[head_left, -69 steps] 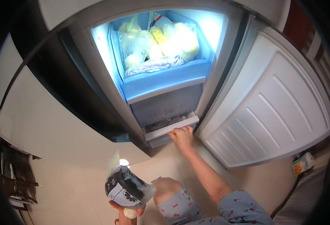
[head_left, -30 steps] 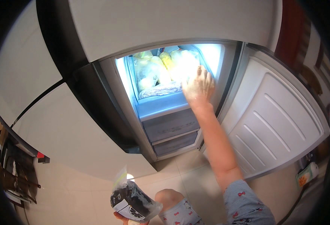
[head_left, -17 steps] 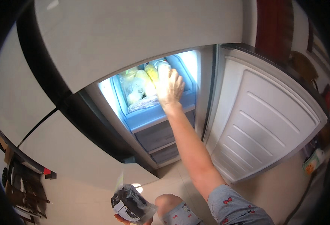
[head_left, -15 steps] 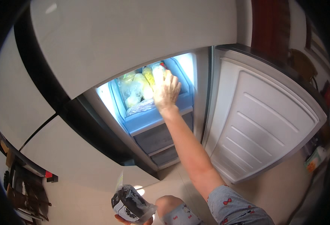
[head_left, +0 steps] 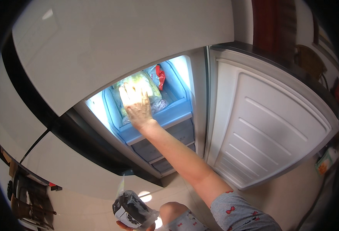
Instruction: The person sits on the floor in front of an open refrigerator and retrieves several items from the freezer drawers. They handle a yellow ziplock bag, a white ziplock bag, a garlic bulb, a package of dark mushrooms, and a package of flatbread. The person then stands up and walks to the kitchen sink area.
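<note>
My right hand (head_left: 138,109) reaches into the pulled-out blue freezer drawer (head_left: 152,118). Its fingers are spread and lie on clear plastic bags (head_left: 140,82) of pale yellow-green food; glare washes out the fingertips. Right of them, a red and bluish-white packet (head_left: 160,77) leans in the drawer's back corner. Low in the view, my left hand (head_left: 123,226) holds a black plastic package (head_left: 133,210) with a white panel and a round fruit-slice print. Only some of its fingers show under the package.
The white freezer door (head_left: 271,127) stands swung out on the right. Closed grey drawers (head_left: 163,144) sit below the blue one. A pale closed fridge door (head_left: 131,38) overhangs the drawer. My bent knee (head_left: 173,211) is at the bottom, above a tiled floor (head_left: 88,208).
My right hand has moved left across the drawer, from the right-hand bags onto those at the left. The food bags sit further left, and the red packet shows more. My left hand stays with the package.
</note>
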The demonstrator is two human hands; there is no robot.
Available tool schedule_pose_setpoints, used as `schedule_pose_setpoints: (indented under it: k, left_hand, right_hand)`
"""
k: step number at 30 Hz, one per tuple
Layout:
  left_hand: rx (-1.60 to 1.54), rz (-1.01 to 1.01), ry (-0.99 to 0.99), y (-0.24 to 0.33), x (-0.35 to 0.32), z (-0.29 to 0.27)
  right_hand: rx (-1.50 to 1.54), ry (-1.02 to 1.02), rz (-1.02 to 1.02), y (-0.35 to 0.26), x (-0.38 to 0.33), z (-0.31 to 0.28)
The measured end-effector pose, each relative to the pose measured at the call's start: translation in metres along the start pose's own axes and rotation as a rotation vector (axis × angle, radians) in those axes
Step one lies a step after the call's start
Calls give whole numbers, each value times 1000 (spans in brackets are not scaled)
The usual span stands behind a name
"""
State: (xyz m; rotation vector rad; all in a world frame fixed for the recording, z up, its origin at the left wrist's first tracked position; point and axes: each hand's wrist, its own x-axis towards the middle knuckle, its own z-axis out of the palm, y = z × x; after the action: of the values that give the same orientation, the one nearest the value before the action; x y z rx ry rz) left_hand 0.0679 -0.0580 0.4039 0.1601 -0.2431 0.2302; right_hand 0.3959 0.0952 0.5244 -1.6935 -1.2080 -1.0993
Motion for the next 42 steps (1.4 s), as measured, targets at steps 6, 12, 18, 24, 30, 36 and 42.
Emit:
schedule_pose_setpoints:
  k: [6, 12, 18, 24, 30, 36, 42]
  left_hand:
    - [159, -92, -103, -7, 12, 24]
    - [363, 708, 607, -35, -24, -10]
    - [547, 710, 772, -44, -1, 2]
    - [-92, 194, -9, -21, -36, -33]
    - [521, 659, 603, -48, -1, 17]
    - [718, 700, 669, -43, -5, -7]
    - [543, 625, 563, -47, -11, -1]
  right_hand:
    - [367, -124, 110, 2, 1, -6]
    - [580, 393, 414, 34, 14, 6]
    - [1308, 15, 1384, 145, 27, 105]
    - [746, -261, 1476, 128, 48, 104]
    - [584, -442, 955, 104, 51, 45]
    - [596, -484, 490, 85, 44, 28]
    - [604, -463, 424, 85, 43, 23]
